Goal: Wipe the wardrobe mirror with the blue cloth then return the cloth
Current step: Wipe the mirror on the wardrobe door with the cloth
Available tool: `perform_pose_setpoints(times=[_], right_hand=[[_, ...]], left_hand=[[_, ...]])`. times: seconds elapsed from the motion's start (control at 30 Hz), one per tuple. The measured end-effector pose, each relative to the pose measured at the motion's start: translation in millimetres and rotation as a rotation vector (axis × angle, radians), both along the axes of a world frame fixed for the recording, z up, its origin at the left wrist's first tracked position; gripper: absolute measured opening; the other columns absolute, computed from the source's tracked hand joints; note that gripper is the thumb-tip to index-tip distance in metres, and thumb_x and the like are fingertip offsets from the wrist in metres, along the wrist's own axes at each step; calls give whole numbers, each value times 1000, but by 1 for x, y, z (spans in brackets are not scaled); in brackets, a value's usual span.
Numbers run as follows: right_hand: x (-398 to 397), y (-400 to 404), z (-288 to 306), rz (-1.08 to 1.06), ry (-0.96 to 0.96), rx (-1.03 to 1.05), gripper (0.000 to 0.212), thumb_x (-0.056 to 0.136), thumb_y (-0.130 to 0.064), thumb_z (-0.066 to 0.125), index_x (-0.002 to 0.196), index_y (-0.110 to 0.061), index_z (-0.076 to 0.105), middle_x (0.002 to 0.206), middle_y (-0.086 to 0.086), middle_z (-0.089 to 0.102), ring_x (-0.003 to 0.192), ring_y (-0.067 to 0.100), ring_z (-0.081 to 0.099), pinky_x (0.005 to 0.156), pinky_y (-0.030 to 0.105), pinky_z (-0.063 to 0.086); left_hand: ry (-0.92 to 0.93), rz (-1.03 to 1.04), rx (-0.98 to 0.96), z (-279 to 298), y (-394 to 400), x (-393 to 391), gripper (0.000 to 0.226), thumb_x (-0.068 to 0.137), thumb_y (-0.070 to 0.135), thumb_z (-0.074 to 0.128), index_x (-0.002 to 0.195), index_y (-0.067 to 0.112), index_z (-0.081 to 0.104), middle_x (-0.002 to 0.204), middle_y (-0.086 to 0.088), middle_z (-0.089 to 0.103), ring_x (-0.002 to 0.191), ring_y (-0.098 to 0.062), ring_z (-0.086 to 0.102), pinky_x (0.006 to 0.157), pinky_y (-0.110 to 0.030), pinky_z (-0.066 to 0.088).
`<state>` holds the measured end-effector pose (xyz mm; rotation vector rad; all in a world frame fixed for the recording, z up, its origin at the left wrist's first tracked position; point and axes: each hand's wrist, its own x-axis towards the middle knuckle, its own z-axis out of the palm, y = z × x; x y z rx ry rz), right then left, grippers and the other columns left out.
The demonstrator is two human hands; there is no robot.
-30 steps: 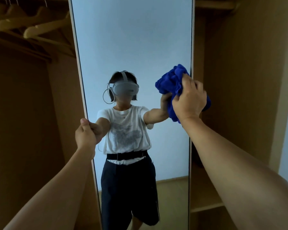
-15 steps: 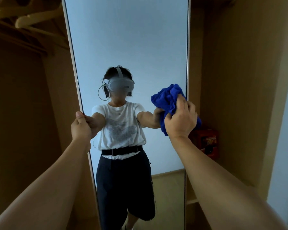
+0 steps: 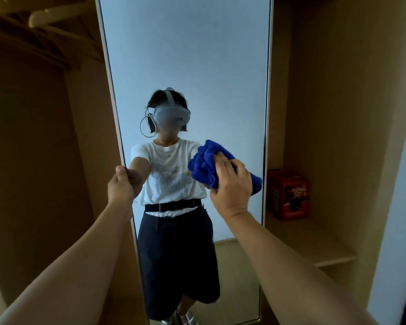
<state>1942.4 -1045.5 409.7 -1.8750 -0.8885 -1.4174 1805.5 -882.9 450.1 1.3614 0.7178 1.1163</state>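
One blue cloth [image 3: 204, 165], bunched into deep folds, is pressed on the lower right part of the one wardrobe mirror [image 3: 185, 55], gripped by the right hand [image 3: 231, 186]. The left hand [image 3: 121, 185] clasps the mirror's left edge. One red box [image 3: 287, 194] stands on the right shelf [image 3: 314, 242]; two wooden hangers [image 3: 45, 15] hang upper left

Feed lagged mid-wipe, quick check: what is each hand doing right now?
Left hand: grips the left edge of the mirror.
Right hand: holds the bunched blue cloth against the mirror.
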Motion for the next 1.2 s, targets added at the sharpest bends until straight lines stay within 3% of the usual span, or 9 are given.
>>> perform_pose_setpoints(times=[0.2,0.3,0.57,0.7,0.83,0.93,1.03,1.2], right_hand=[[-8,6,-15,0,-98,-115,52,67,-13,63,119,-13,64,122,0,65,99,29,60,70,35,47],[-7,8,-27,20,-178,-212,51,66,-13,67,118,-15,66,123,-2,64,100,27,58,70,34,45],[-1,5,-61,89,-309,-477,52,65,-10,69,117,-18,66,123,-1,64,97,26,60,74,35,47],[2,-2,-60,79,-360,-531,41,77,-10,62,117,-17,66,123,0,65,97,26,60,73,36,49],[2,-8,-48,52,-347,-459,41,79,-6,59,118,-15,66,121,0,66,95,26,61,72,36,51],[4,-11,-37,24,-293,-380,44,77,-3,55,120,-10,64,121,5,65,95,30,62,72,39,54],[9,-18,-23,-11,-225,-318,51,74,-2,61,124,-8,55,122,7,64,97,33,61,72,41,54],[16,-35,3,-118,-14,-143,71,59,-8,81,123,-7,51,110,9,67,92,33,63,65,38,54]], left_hand=[[38,-2,-19,-31,0,-1,47,103,37,26,132,10,50,122,-10,55,113,-24,51,93,-33,36],[50,13,-44,-43,1,4,49,103,39,26,134,10,49,132,-15,53,122,-30,48,101,-38,36],[88,30,-30,-47,10,9,51,102,41,24,134,9,48,131,-18,53,121,-33,50,98,-39,38],[101,22,-25,-47,10,7,51,102,41,24,132,9,50,129,-18,55,119,-32,50,94,-37,38],[88,-14,-7,-46,10,1,48,103,37,24,125,9,56,111,-9,58,105,-22,52,88,-31,37],[107,-34,1,-45,10,-3,48,103,38,24,127,10,55,119,-11,57,110,-26,52,88,-32,37],[117,-63,0,-45,13,-3,50,102,41,23,129,11,53,125,-13,57,116,-28,52,90,-32,37],[77,-131,11,-50,15,-4,51,102,41,24,116,10,62,113,-7,65,111,-22,59,95,-30,42]])
